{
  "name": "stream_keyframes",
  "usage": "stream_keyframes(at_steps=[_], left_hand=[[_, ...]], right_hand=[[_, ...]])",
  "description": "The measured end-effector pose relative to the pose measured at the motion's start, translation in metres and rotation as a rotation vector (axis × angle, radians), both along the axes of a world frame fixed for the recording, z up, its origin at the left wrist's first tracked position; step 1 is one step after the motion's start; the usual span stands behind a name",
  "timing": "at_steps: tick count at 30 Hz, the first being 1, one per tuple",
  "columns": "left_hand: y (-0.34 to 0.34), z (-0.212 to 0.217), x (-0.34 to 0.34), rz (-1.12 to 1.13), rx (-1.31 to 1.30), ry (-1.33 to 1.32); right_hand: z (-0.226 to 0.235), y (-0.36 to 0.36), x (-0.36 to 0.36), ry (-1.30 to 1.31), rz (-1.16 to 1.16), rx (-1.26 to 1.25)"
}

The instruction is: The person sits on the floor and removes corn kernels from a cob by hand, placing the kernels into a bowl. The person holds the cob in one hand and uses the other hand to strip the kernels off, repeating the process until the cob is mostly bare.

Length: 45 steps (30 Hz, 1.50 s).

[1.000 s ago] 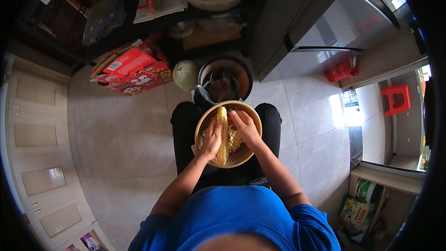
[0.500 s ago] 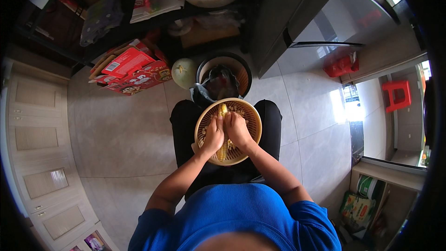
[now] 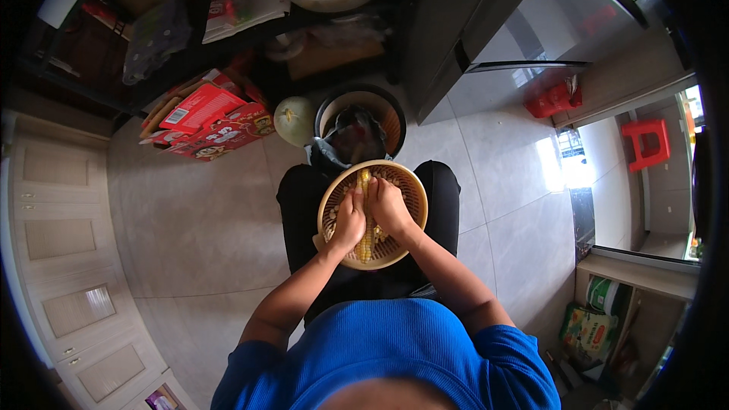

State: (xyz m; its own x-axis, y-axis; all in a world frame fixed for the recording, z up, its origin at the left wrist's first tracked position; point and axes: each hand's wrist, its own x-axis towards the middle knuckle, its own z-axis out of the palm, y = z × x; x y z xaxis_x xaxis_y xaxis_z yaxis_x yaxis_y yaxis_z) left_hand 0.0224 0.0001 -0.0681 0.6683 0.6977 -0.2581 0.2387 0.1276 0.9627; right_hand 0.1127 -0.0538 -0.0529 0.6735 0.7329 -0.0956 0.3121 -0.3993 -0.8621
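Note:
An ear of corn (image 3: 366, 245) points lengthwise away from me, held over a round yellow-tan basket (image 3: 326, 205) that rests on my lap. My left hand (image 3: 349, 222) wraps round the cob from its left side. From the right, my right hand (image 3: 389, 207) is closed on the same cob, thumbs near each other at its upper part. Both ends of the cob show beyond my hands. Loose pale kernels (image 3: 390, 178) lie in the basket around them. My fingertips under the cob are hidden.
Just beyond my knees stands a bin (image 3: 399, 125) with a dark bag, beside a pale green round melon (image 3: 294, 121). A red carton (image 3: 220, 125) sits left of it. On the shelf, a clear bowl (image 3: 342, 0) holds several ears of corn. A refrigerator (image 3: 524, 30) stands at right.
The surroundings have shifted slightly left in the picture as my head moved. Both hands keep their hold on the corn, with hardly any change.

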Motion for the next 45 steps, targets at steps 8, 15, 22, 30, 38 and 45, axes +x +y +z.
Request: stream_keyframes(at_steps=[8,15,22,30,38,45], left_hand=[[0.005,0.007,-0.003,0.025,-0.200,-0.026],[0.014,0.005,-0.011,-0.031,-0.586,-0.124],[0.016,0.023,-0.009,-0.084,-0.927,-0.184],[0.030,0.006,-0.015,-0.359,-1.096,-0.157],[0.010,-0.006,-0.027,-0.312,-0.940,-0.182],[-0.012,0.022,-0.041,-0.095,-0.838,-0.332]], right_hand=[[0.006,-0.011,0.010,0.038,-0.042,-0.039],[0.009,-0.041,0.025,-0.584,0.282,0.144],[0.002,-0.098,0.001,-0.554,0.983,-0.116],[0.013,-0.115,-0.037,-0.782,0.993,-0.177],[0.008,-0.115,-0.039,-0.723,1.096,-0.332],[0.033,-0.093,-0.005,0.389,0.465,-0.133]])
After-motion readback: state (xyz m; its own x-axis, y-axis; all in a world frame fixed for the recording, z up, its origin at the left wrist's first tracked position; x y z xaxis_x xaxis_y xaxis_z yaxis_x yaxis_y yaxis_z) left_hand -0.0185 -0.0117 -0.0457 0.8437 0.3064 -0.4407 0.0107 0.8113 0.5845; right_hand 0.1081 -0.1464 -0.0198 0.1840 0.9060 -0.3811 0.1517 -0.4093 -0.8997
